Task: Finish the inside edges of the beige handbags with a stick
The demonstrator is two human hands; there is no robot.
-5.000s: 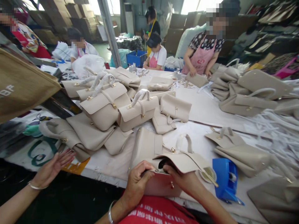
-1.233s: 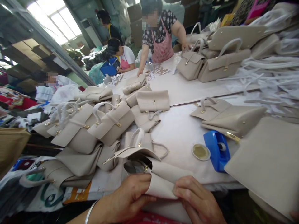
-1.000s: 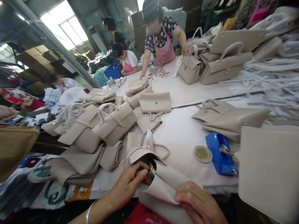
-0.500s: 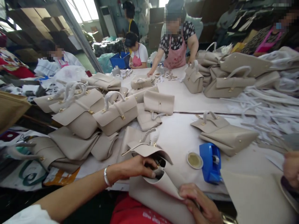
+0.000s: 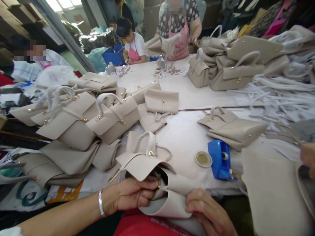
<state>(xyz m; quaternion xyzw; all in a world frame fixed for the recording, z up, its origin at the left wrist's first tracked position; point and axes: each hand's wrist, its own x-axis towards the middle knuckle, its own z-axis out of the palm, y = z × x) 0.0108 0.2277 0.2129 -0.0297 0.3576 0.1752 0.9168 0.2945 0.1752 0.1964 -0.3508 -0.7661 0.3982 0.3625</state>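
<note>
A beige handbag [image 5: 177, 203] lies tilted at the table's front edge, its mouth gaping toward me and its flap [image 5: 145, 165] folded back. My left hand [image 5: 137, 193], with a silver bangle at the wrist, is closed on the inner edge of the mouth, beside a small gold metal part [image 5: 158, 182]. The tips of some left fingers are hidden inside. My right hand [image 5: 206, 209] grips the bag's right side, fingers bent over the leather. The handle [image 5: 145, 141], partly in white wrapping, stands up behind the flap.
Several beige handbags [image 5: 113, 118] are piled at the left. A blue tape dispenser [image 5: 219, 160] and a small round dish [image 5: 203, 159] stand right of my bag. Another bag [image 5: 231, 127] lies behind them. A neighbour's hand [image 5: 308, 157] is at the right edge. Co-workers are across the table.
The bag's mouth has opened wider and turned toward me. My left hand has moved left and lower in view. Across the table, a beige bag is now raised in front of a co-worker.
</note>
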